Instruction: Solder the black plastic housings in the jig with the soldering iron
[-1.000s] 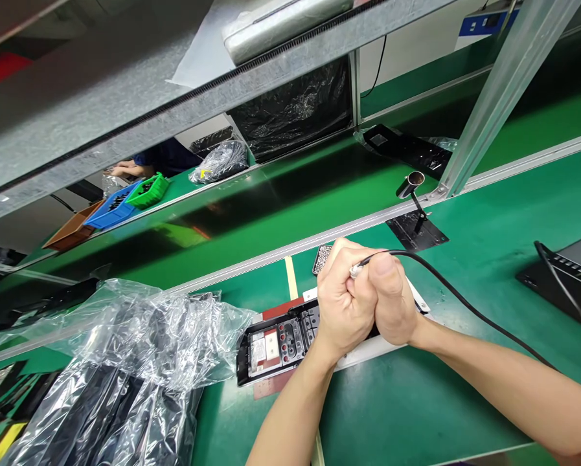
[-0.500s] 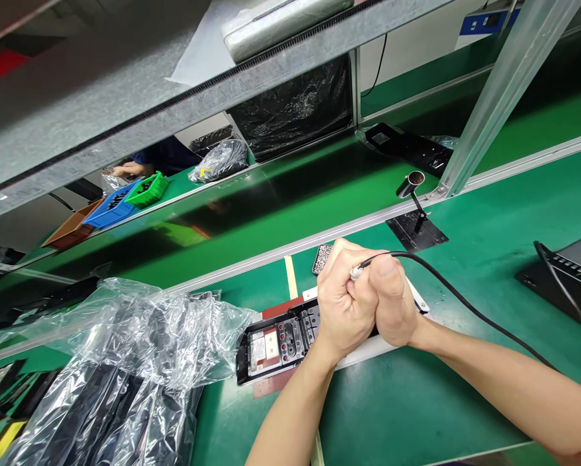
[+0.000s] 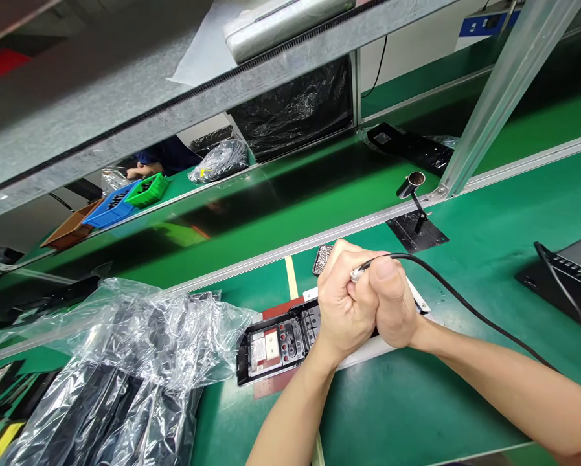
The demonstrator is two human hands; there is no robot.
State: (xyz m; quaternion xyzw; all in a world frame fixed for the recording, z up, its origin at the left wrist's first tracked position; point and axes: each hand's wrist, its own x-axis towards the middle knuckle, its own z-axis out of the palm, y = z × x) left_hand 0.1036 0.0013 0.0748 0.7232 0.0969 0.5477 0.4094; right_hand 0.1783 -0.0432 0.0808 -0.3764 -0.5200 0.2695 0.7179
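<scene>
In the head view, the left hand [image 3: 346, 301] and right hand [image 3: 394, 301] are curled tight together around what looks like a corded tool, its body hidden; a silver metal fitting [image 3: 357, 274] and curved black cable [image 3: 440, 281] emerge on top. Below and left of the hands, an elongated black plastic housing [image 3: 295, 346] lies on the green worktop [image 3: 407, 401], its far end covered by them. The work seems midway: the housing is laid in place, but whatever is being done beneath the fists looks unfinished, and the result cannot be seen. Compared with half a second ago, hands and housing match; only a co-worker's hand [image 3: 144, 170], far beyond them to the left, has shifted rightward.
</scene>
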